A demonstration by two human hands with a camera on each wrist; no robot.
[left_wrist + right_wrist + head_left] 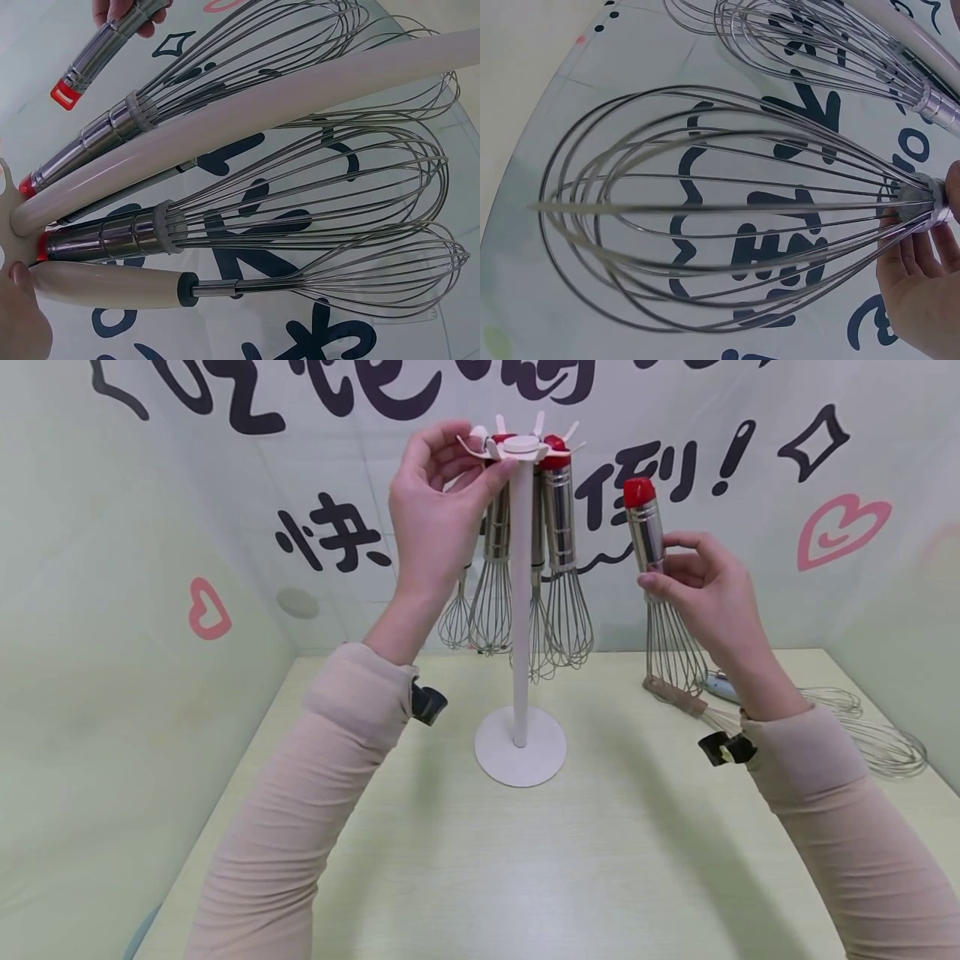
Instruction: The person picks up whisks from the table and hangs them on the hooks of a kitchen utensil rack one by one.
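Note:
A white stand (521, 610) with a round base and a ring of hooks at the top carries several hanging whisks. My left hand (441, 502) grips the stand's hooked top from the left, thumb under its edge. Close below that hand hang a cream-handled whisk (120, 285) and a red-tipped steel whisk (112, 234); another red-tipped whisk (558, 510) hangs on the stand's right side. Apart from the stand, my right hand (705, 585) pinches a red-capped steel whisk (647, 531) low on its handle, cap up and slightly tilted. Its wire loops (705, 206) point down.
On the table (517, 860) at the right lie loose whisks (888, 747), a brown-ended utensil (675, 695) and a light-blue handle (722, 686), partly behind the right forearm. A printed cloth backdrop (337, 602) stands behind, with side panels left and right.

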